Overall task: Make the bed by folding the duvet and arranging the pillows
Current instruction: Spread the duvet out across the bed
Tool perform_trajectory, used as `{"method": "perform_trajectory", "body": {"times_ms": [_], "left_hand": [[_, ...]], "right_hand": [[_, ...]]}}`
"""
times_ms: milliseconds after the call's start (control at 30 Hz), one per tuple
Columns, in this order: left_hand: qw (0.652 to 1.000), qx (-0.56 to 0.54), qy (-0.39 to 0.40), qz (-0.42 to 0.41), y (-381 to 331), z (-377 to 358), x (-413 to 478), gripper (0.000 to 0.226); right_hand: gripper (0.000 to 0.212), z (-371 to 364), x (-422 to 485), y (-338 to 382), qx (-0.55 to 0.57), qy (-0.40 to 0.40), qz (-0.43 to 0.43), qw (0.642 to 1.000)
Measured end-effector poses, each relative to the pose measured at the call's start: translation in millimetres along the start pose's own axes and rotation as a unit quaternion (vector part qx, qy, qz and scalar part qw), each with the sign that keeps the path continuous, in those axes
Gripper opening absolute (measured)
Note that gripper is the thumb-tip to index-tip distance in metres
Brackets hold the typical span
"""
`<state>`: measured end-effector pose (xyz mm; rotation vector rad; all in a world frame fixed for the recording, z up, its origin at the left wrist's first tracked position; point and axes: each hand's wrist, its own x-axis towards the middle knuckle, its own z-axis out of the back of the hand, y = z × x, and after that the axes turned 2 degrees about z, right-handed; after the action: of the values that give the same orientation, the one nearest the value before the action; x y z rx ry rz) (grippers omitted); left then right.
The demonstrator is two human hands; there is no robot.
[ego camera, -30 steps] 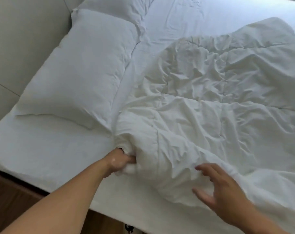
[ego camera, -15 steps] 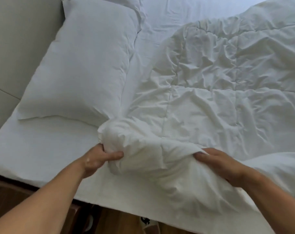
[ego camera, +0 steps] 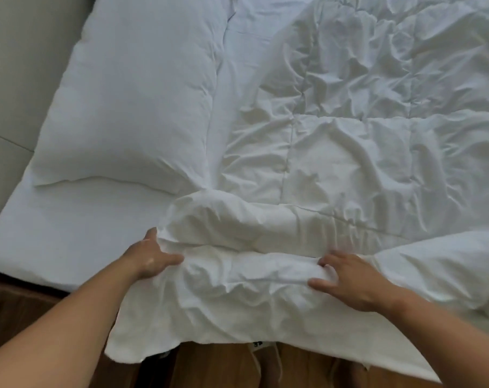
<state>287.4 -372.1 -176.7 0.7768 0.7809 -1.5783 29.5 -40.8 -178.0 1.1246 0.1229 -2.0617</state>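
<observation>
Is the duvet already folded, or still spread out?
Spread and crumpled. The duvet covers the mattress; both hands grip only its bunched near edge.

Pillow lies on the bed at ten o'clock, duvet at two, its near edge spilling over the bedside at six.

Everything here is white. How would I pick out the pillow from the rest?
Start at the beige headboard along the left. Lying right beside it on the flat sheet is the pillow, a plump, smooth rectangle. The duvet to its right is crumpled, stitched into squares, and gripped by both hands.
</observation>
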Motion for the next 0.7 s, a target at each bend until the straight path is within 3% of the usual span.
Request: {"method": "perform_trajectory", "body": {"times_ms": [100, 133, 167, 233, 300, 367, 433, 533, 600, 700], "left_hand": [[0.992, -0.025, -0.121, -0.032, -7, -31, 4, 0.105], [0.983, -0.054, -0.159, -0.079, -20, -35, 3, 0.098], [0.969, -0.088, -0.187, -0.135, -35, -36, 1, 0.089], [0.936, -0.125, -0.239, -0.226, -72, -30, -2, 0.065], [0.913, -0.125, -0.272, -0.276, -114, -23, 4, 0.048], [0.919, -0.087, -0.259, -0.285, -155, -17, 20, 0.05], [0.961, -0.027, -0.189, -0.199, -188, -14, 45, 0.074], [0.994, 0.024, -0.077, -0.076, -213, -21, 66, 0.098], [0.99, 0.096, -0.054, -0.087, -220, -26, 73, 0.093], [0.979, 0.089, -0.112, -0.146, -243, -8, 67, 0.075]], "right_hand": [[0.08, 0, -2, 4, 0.01, 0.132, 0.01, 0.991], [0.071, 2, -1, 2, 0.016, 0.118, 0.007, 0.993], [0.063, 4, 2, -2, 0.036, 0.045, -0.001, 0.998], [0.057, 18, 13, -20, 0.051, -0.21, -0.035, 0.976], [0.078, 37, 33, -38, 0.034, -0.354, -0.051, 0.933], [0.103, 53, 57, -50, -0.043, -0.328, -0.039, 0.943], [0.105, 60, 82, -50, -0.099, -0.237, -0.044, 0.965], [0.059, 56, 100, -45, -0.147, -0.183, -0.046, 0.971], [0.03, 57, 102, -45, -0.166, -0.185, -0.015, 0.969], [0.016, 91, 97, -51, -0.143, -0.147, -0.017, 0.979]]}}
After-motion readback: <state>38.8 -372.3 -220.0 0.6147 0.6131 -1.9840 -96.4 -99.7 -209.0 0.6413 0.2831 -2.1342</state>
